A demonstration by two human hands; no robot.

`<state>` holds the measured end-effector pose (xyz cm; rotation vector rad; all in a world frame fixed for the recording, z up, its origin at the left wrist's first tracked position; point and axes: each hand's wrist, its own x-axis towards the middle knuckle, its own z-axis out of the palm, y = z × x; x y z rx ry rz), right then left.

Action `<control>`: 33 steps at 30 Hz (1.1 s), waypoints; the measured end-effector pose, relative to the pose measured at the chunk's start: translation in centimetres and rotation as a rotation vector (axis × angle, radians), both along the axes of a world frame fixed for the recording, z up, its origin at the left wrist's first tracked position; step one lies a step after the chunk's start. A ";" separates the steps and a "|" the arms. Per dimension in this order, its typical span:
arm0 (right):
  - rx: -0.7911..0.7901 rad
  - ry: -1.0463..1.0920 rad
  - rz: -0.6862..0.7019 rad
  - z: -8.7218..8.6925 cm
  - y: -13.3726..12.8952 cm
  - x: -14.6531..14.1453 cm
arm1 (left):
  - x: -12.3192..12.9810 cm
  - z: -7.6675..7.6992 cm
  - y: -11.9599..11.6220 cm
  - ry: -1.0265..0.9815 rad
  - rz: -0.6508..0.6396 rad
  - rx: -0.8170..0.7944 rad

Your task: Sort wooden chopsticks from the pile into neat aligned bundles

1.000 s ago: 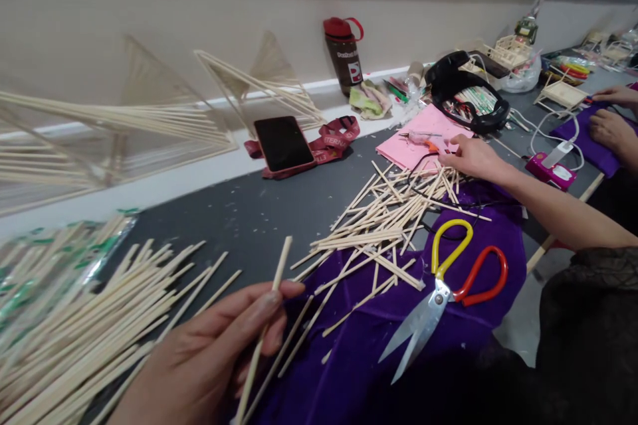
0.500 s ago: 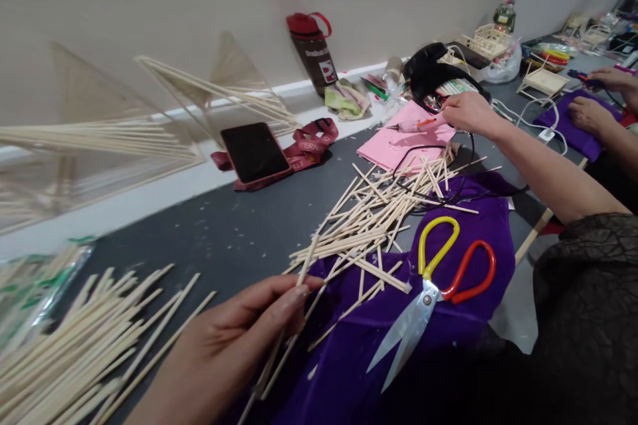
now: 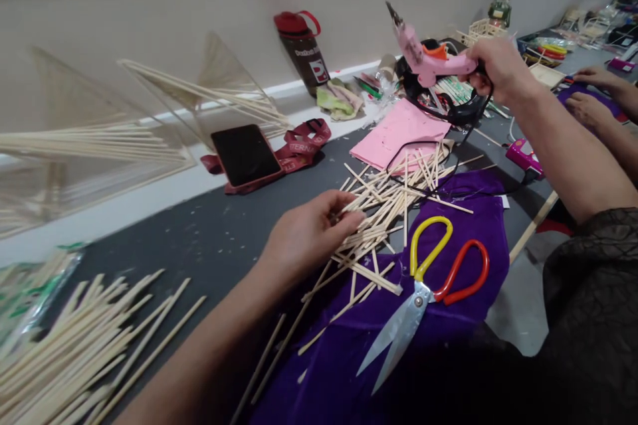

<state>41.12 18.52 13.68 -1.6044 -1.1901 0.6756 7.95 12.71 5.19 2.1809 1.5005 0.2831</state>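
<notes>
My right hand [image 3: 501,70] grips the handle of a pink glue gun [image 3: 428,61], raised above the pink paper [image 3: 401,133] with its nozzle pointing up and left. My left hand [image 3: 319,226] rests at the left side of a loose pile of thin wooden sticks [image 3: 383,212]; its thumb and fingers are closed, and what is between them is too hidden to tell. Scissors [image 3: 419,302] with yellow and red handles lie partly open on purple cloth [image 3: 468,279], right of my left hand. More sticks [image 3: 74,352] are heaped at lower left.
A phone [image 3: 246,156] lies beside a red lanyard [image 3: 304,146]. Behind stand a dark bottle [image 3: 304,56] and triangular stick frames [image 3: 179,89]. Another person's hands [image 3: 591,106] are at the far right, near a magenta device [image 3: 524,158]. Black cable loops over the pile.
My right hand has lifted the glue gun and turned its nozzle upward. My left hand has moved up and right to the stick pile, and the stick it held is no longer visible in it.
</notes>
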 end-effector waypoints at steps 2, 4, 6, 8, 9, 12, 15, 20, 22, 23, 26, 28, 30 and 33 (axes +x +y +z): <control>0.038 0.021 0.013 1.6 -0.1 -0.3 | 1.4 -0.3 0.3 0.010 -0.073 -0.003; 0.066 0.011 0.026 3.0 0.0 -0.7 | 2.9 -0.4 0.2 0.056 -0.128 0.033; 0.119 -0.004 0.048 4.2 0.1 -1.1 | 4.3 -0.5 -0.3 0.135 -0.168 0.101; 0.166 -0.023 0.076 5.2 0.2 -1.3 | 5.4 -0.6 -0.9 0.223 -0.195 0.179; 0.181 -0.031 0.089 5.5 0.2 -1.4 | 5.8 -0.7 -1.0 0.266 -0.202 0.224; 0.186 -0.057 0.106 5.6 0.2 -1.4 | 6.0 -1.0 -0.9 0.390 -0.160 0.267; 0.145 -0.053 0.088 4.1 -0.1 -1.3 | 5.3 -1.4 -0.2 0.465 -0.111 0.177; 0.003 -0.059 0.100 -0.1 -0.7 -1.5 | 4.3 -2.0 0.7 0.509 -0.186 0.299; -0.029 -0.108 0.110 -1.6 -0.7 -1.6 | 4.1 -2.1 0.8 0.538 -0.220 0.330; -0.043 -0.134 0.114 -2.4 -0.6 -1.5 | 3.9 -2.0 0.7 0.551 -0.234 0.341; -0.051 -0.199 0.130 -4.6 0.0 -1.0 | 3.3 -1.5 0.0 0.572 -0.252 0.403; -0.037 -0.305 0.153 -6.1 0.5 -0.6 | 2.6 -1.0 -0.8 0.565 -0.255 0.475; -0.013 -0.472 0.193 -7.4 0.8 -0.5 | 1.9 -0.8 -1.8 0.543 -0.260 0.530; 0.024 -0.686 0.206 -8.6 0.7 -0.9 | 1.1 -0.9 -3.4 0.478 -0.297 0.527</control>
